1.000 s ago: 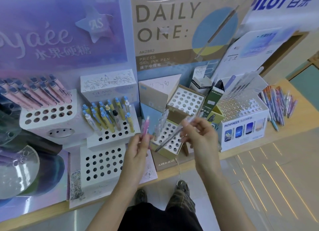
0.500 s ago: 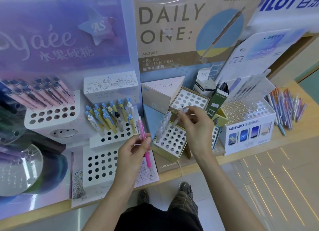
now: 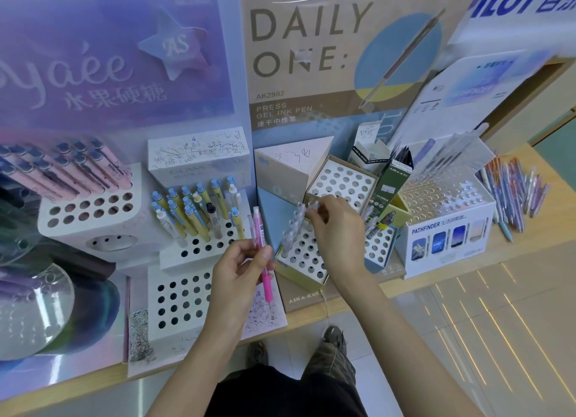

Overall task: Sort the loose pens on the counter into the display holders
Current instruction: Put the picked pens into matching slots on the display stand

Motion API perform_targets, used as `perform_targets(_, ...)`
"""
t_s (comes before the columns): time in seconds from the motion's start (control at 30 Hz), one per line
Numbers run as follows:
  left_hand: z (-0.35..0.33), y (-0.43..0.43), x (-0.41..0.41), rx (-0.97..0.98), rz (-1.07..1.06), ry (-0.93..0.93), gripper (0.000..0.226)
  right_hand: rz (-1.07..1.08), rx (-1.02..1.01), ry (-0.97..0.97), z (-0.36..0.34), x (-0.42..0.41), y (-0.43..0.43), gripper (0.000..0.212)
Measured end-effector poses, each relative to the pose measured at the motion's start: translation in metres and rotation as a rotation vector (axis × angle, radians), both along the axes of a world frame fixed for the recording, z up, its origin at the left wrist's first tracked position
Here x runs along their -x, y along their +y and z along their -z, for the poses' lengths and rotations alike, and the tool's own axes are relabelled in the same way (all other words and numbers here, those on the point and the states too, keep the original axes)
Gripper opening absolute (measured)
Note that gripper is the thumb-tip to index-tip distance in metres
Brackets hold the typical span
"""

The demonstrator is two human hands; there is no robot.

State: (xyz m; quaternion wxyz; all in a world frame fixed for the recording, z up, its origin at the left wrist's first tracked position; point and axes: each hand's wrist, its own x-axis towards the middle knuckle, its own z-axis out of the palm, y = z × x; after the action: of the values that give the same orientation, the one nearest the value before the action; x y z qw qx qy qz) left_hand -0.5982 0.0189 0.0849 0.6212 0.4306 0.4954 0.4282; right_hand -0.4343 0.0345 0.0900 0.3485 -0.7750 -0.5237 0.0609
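Left hand (image 3: 240,273) grips pink pen (image 3: 260,239); right hand (image 3: 339,229) pinches clear pen (image 3: 312,205); I should lower it straight into holder (image 3: 304,256).

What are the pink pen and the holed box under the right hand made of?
Pink pen: probably glossy plastic, with a translucent upper barrel and an opaque pink grip. Holed box: looks like matte cardboard, with a white punched top and tan folded sides.
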Motion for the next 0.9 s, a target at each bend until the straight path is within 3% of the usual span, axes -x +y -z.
perform_targets(0.13, -0.003, 0.001, 0.000, -0.015, 0.009, -0.019, 0.017, 0.038, 0.052, -0.156, -0.004, 0.003, -0.001, 0.019)
perform_targets(0.27, -0.006, 0.002, -0.002, -0.022, 0.030, -0.019, 0.019, -0.003, 0.238, -0.246, -0.008, 0.001, 0.001, 0.022)
perform_targets(0.33, -0.007, 0.004, -0.003, -0.021, 0.029, -0.025, 0.018, -0.074, 0.211, -0.133, -0.010, -0.003, -0.002, 0.024)
perform_targets(0.43, -0.011, 0.008, -0.004, -0.035, 0.035, -0.028, 0.019, -0.125, 0.135, 0.191, -0.021, -0.012, -0.005, 0.039)
perform_targets(0.53, -0.016, 0.011, -0.006, -0.074, 0.050, -0.031, 0.019, -0.165, 0.130, 0.191, -0.027, -0.019, 0.001, 0.017)
perform_targets(0.6, -0.021, 0.013, -0.008, -0.106, 0.050, -0.036, 0.017, -0.166, 0.131, 0.200, -0.029, -0.018, 0.003, 0.013)
perform_targets(0.7, -0.033, 0.017, -0.014, -0.144, 0.084, -0.044, 0.015, -0.163, 0.190, 0.219, -0.033, -0.018, 0.003, 0.015)
perform_targets(0.8, -0.044, 0.023, -0.025, -0.160, 0.152, -0.030, 0.016, -0.182, 0.288, 0.272, -0.049, -0.029, -0.004, 0.037)
perform_targets(0.9, -0.052, 0.028, -0.047, -0.168, 0.191, 0.003, 0.026, -0.206, 0.102, 0.536, -0.077, -0.040, -0.017, 0.033)
